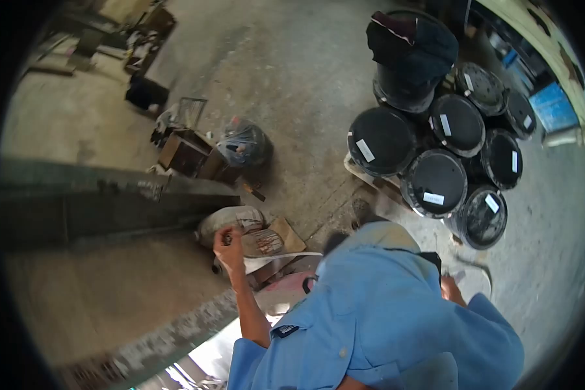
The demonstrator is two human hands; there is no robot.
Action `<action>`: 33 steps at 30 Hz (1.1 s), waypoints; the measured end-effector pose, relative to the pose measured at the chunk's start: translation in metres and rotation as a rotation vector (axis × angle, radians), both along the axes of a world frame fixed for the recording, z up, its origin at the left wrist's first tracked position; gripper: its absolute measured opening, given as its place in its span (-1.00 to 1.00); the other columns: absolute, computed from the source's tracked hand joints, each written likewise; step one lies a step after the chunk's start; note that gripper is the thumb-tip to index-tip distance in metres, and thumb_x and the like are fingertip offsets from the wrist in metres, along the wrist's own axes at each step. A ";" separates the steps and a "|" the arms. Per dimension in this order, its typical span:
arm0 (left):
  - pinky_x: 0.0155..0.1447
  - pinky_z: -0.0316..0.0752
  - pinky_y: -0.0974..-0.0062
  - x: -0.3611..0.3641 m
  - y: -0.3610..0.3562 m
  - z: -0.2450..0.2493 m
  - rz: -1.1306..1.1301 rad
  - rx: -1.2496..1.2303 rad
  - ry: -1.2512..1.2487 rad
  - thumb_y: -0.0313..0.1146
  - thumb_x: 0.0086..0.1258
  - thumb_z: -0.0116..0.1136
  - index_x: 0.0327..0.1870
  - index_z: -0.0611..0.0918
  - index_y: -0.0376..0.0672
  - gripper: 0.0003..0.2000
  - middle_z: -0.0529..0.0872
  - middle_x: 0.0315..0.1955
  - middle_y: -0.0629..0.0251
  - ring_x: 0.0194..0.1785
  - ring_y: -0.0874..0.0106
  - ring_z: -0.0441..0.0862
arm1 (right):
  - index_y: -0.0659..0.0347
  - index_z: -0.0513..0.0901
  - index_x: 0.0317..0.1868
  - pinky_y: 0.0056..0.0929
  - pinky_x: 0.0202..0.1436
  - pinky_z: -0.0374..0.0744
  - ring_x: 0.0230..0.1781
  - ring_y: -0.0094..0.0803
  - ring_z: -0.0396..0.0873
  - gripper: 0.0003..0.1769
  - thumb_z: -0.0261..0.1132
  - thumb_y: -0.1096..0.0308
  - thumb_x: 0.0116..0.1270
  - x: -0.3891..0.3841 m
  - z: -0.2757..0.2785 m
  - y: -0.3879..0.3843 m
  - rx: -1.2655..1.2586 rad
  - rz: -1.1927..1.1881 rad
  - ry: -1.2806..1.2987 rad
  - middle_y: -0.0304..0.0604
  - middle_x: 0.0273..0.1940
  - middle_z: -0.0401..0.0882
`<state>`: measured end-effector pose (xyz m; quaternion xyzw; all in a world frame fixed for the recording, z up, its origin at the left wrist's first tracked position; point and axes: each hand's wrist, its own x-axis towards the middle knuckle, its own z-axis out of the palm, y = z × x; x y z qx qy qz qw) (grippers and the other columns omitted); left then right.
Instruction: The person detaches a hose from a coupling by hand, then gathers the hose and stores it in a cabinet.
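Note:
My left hand is raised on the left with its fingers curled together. A small dark thing shows among the fingers, and I cannot tell what it is. In this view the hand overlaps a greyish sack on the floor. Beside it sit a round, brown-streaked bundle and a flat piece of cardboard. My right hand is low at my right side, next to a black item at my waist. Its fingers are mostly hidden by my blue shirt.
Several black lidded drums with white labels stand ahead on the right, dark cloth draped over the farthest. A filled plastic bag and a brown box lie ahead on the left. A long metal ledge runs along my left.

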<state>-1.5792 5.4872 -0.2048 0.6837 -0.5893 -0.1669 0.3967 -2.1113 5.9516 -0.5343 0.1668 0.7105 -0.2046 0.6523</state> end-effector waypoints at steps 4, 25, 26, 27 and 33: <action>-0.19 0.37 0.65 0.014 -0.147 0.028 0.025 0.030 0.069 -0.43 0.23 0.29 -0.19 0.60 -0.26 -0.81 0.57 -0.35 0.41 -0.29 0.62 0.42 | 0.06 0.23 0.24 0.17 -0.06 0.52 -0.34 -0.18 0.52 -0.39 0.20 -0.02 0.31 0.065 0.118 -0.193 0.068 -0.079 0.076 0.03 -0.29 0.48; -0.43 0.27 0.61 0.069 -1.012 0.043 -0.272 -0.159 0.080 -0.35 0.44 0.00 -0.08 0.59 -0.28 -0.79 0.43 -0.56 0.45 -0.49 0.62 0.31 | 0.33 0.57 -0.08 -0.14 -0.46 0.56 -0.35 -0.26 0.63 -0.60 0.28 0.18 0.20 0.392 0.022 -0.753 -0.167 0.057 0.439 0.04 -0.26 0.63; -0.42 0.27 0.62 0.068 -1.035 0.052 -0.225 -0.177 0.058 -0.34 0.44 0.00 -0.07 0.59 -0.28 -0.79 0.44 -0.55 0.45 -0.48 0.62 0.31 | 0.32 0.57 -0.08 -0.14 -0.37 0.56 -0.32 -0.23 0.63 -0.61 0.24 0.16 0.23 0.373 0.028 -0.803 -0.172 0.082 0.457 0.03 -0.26 0.63; -0.41 0.27 0.63 0.069 -1.060 0.060 -0.158 -0.210 0.042 -0.33 0.45 0.00 -0.07 0.58 -0.28 -0.78 0.44 -0.54 0.45 -0.47 0.63 0.31 | 0.31 0.58 -0.09 -0.15 -0.29 0.55 -0.28 -0.21 0.62 -0.61 0.21 0.15 0.25 0.346 0.043 -0.861 -0.166 0.030 0.456 0.01 -0.26 0.63; -0.45 0.21 0.69 0.122 -1.202 0.068 0.071 -0.091 0.340 -0.31 0.45 0.01 -0.04 0.54 -0.24 -0.78 0.40 -0.58 0.48 -0.51 0.67 0.30 | 0.24 0.48 0.05 -0.17 -0.18 0.58 -0.30 -0.16 0.62 -0.56 0.03 0.04 0.41 0.225 0.102 -1.190 -0.114 -0.390 0.215 -0.05 -0.34 0.62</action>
